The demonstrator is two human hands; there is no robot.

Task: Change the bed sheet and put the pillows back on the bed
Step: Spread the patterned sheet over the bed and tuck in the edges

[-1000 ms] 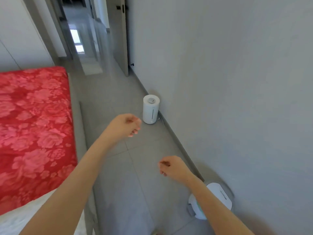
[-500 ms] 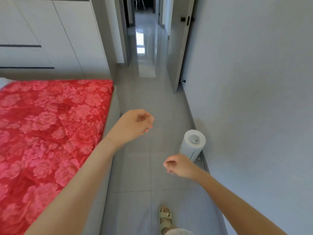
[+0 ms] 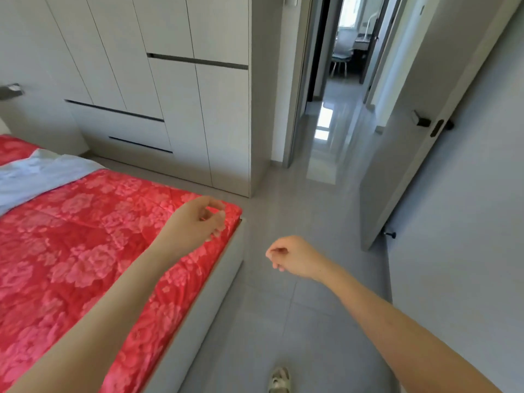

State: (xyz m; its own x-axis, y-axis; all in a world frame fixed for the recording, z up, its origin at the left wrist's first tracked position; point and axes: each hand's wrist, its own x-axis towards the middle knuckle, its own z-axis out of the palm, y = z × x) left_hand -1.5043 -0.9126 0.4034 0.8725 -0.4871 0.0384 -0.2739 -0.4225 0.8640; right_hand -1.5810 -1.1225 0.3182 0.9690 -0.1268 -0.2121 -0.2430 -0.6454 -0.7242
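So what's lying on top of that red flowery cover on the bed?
A pale crumpled sheet lies across the far end of the red cover. Whatever the sheet hides beneath it cannot be seen. No pillows are in view.

A: Passage on the right?
B: Free along the floor strip [image 3: 297, 307] between bed frame [image 3: 215, 293] and right wall [image 3: 467, 222], up to the doorway [image 3: 326, 131]. The open door [image 3: 402, 154] narrows it on the right, with a black stop [image 3: 392, 235] low at its edge.
A: Left?
B: The bed [image 3: 71, 279] fills it. The wardrobe [image 3: 198, 109] stands past its corner, floor gap between. Room above the red cover [image 3: 85, 222].
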